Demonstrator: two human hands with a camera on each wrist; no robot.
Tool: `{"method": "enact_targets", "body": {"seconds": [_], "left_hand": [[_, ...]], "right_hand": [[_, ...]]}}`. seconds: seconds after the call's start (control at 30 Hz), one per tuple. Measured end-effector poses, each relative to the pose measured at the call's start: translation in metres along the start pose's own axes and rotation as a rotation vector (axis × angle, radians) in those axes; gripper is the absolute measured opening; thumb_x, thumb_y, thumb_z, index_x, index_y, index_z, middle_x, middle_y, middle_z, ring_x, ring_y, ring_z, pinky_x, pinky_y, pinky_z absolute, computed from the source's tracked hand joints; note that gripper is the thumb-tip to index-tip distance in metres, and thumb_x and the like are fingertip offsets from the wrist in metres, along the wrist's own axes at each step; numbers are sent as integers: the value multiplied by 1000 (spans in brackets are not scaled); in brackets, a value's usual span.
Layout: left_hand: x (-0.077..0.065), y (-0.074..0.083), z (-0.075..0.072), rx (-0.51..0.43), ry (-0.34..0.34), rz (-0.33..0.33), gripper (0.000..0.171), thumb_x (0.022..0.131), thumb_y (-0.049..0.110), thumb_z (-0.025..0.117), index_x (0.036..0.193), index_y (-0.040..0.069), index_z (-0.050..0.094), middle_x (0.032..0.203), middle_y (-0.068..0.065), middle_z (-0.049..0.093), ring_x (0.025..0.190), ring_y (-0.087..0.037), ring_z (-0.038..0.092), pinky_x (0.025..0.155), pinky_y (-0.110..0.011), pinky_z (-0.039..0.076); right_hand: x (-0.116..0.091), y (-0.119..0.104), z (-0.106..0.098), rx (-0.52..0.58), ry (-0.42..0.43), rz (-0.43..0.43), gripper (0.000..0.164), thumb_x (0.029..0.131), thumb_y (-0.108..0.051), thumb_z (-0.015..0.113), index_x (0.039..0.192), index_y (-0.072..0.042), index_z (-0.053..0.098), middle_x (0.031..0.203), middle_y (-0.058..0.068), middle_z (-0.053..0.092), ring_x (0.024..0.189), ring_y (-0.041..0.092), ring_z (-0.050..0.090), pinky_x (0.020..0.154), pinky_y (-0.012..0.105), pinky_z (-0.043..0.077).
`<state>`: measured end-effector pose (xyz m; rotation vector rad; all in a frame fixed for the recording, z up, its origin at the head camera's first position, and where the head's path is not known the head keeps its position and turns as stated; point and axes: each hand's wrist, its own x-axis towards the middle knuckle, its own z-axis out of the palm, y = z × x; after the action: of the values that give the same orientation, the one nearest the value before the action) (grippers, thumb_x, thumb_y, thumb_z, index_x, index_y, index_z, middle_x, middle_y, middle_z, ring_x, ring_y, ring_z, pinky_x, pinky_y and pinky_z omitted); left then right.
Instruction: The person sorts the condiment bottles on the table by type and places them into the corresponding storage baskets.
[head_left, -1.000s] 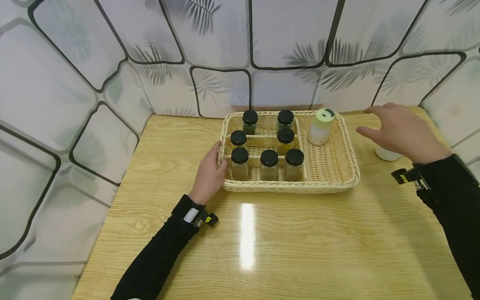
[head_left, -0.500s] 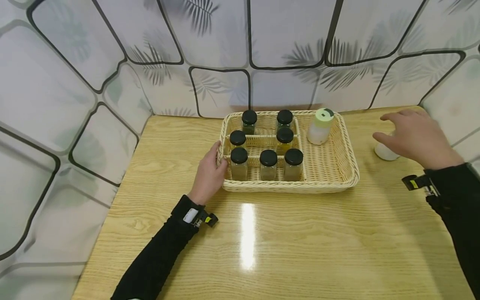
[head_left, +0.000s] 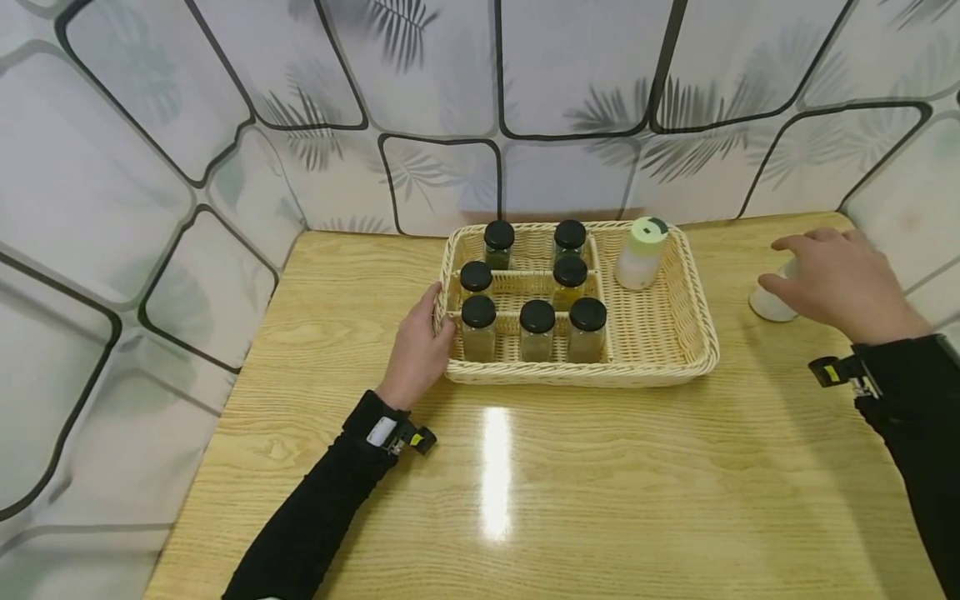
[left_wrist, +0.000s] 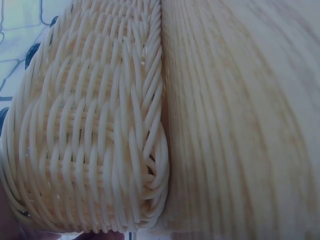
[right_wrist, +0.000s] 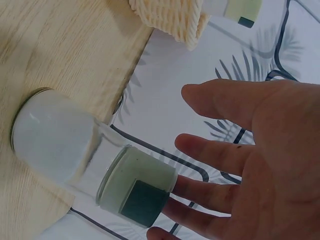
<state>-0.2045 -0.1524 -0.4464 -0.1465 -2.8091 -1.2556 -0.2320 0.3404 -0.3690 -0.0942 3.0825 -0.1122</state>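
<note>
A woven wicker basket [head_left: 678,350] stands at the back of the wooden table [head_left: 525,483]. It holds several small glass jars with black lids [head_left: 537,328] and one white shaker bottle with a pale green cap [head_left: 641,252]. My left hand [head_left: 417,347] rests against the basket's left wall [left_wrist: 95,145]. My right hand [head_left: 843,283] hovers open over a second white shaker bottle [head_left: 771,306] that stands on the table right of the basket. In the right wrist view the spread fingers [right_wrist: 225,155] are just beside that bottle's green cap [right_wrist: 137,187], not closed round it.
Patterned wall panels [head_left: 450,100] close in the table at the back and left. The table's right edge lies just past the loose bottle. Bare tabletop stretches in front of the basket.
My right hand has moved right and down from beside the basket to just above the loose white bottle. The left hand and basket have stayed put.
</note>
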Motion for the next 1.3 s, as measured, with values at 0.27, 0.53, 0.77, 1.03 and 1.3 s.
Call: {"method": "enact_targets", "body": {"seconds": [0.27,0.53,0.77,1.03,1.3], "left_hand": [[0,0,0,-3,6,6,59,102,22,42,158,7,30,157,-16,42,142,-29,45,115,-46,40],[1,-1,0,-2,11,9,59,102,21,43,158,7,30,157,-16,42,142,-29,44,116,-45,39],[1,-1,0,-4,12,8,59,102,21,42,158,7,31,157,-16,42,143,-29,43,116,-46,39],[1,-2,1,-8,11,10,59,102,21,42,158,7,31,157,-16,42,142,-29,44,116,-46,40],[1,-2,1,5,17,13,58,102,21,42,158,6,31,157,-16,42,142,-29,44,116,-46,39]], "right_hand": [[0,1,2,11,12,36,51,101,-21,53,140,11,44,135,41,35,127,62,25,111,72,16],[16,27,24,27,11,77,50,104,-21,49,145,5,42,143,38,31,131,64,21,107,74,21],[11,17,12,34,28,18,42,96,-1,43,135,14,48,129,40,39,123,57,30,109,72,17],[3,8,5,60,54,16,43,89,6,41,130,16,49,126,41,38,115,58,34,102,73,25],[4,13,8,87,61,17,41,95,4,40,132,17,48,122,41,38,114,58,32,102,73,25]]}}
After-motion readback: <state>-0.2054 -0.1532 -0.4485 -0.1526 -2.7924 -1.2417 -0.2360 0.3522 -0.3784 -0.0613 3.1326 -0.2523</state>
